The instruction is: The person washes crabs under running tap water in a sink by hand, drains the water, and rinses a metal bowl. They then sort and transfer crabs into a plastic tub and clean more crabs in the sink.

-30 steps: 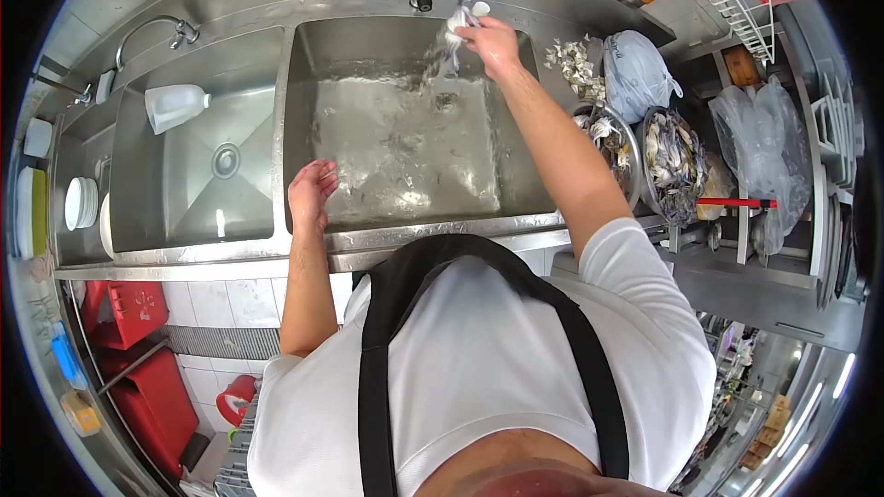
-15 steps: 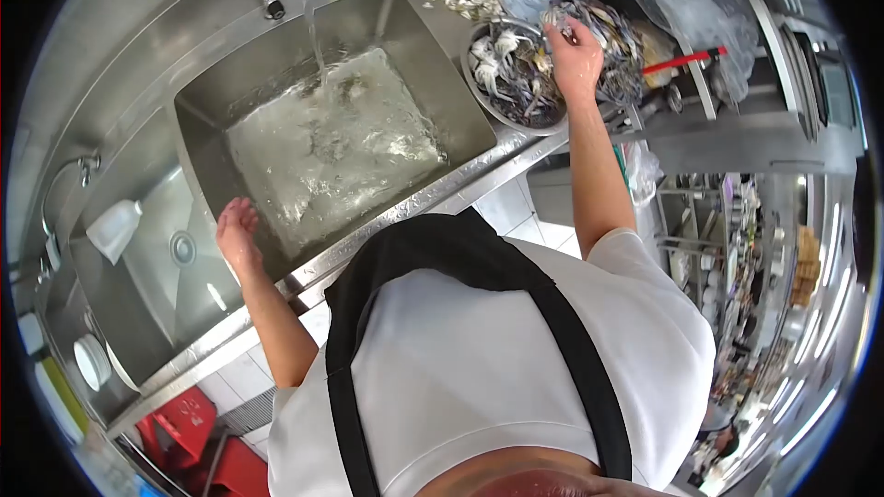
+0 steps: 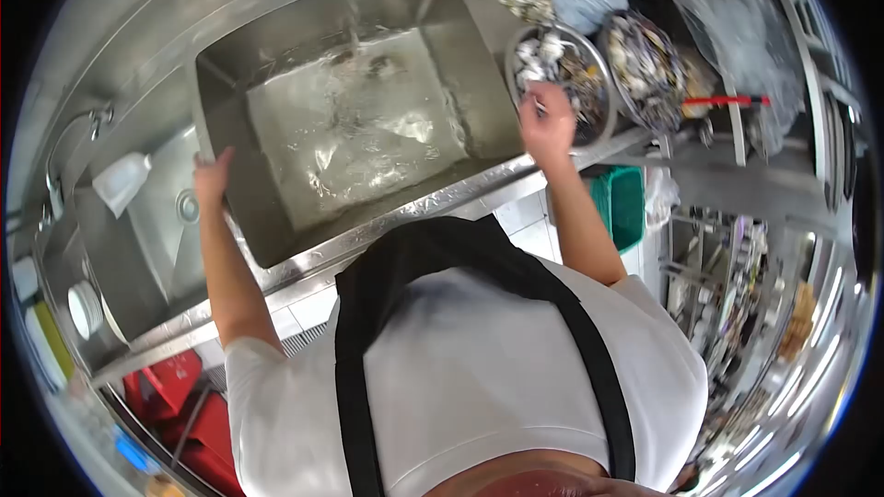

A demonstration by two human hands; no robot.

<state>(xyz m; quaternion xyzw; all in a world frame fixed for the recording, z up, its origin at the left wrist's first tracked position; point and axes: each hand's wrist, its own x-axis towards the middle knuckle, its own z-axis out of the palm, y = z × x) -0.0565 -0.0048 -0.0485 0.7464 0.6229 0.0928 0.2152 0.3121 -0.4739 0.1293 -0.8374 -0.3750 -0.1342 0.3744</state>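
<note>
The right hand (image 3: 550, 124), which a second ago held a pale piece in the running water, is now over the near-left rim of the metal bowl (image 3: 610, 97), nearer and further left than when it reached between the bowl and the heap on its right. Its fingers are curled inward, but blur hides whether they grip anything. The pale and dark pieces (image 3: 551, 48) lie in the bowl, to the right of the large basin (image 3: 488, 83), with the second heap of pieces (image 3: 649, 64) just beyond on the right. The left hand (image 3: 212, 177) has shifted further away along the divider at the basin's left side; its fingers look spread, with nothing visible in them, and whether it rests on the metal is unclear. The water stream (image 3: 353, 14) falls with no hand under it, so the handling appears to have moved from rinsing to the bowl.
</note>
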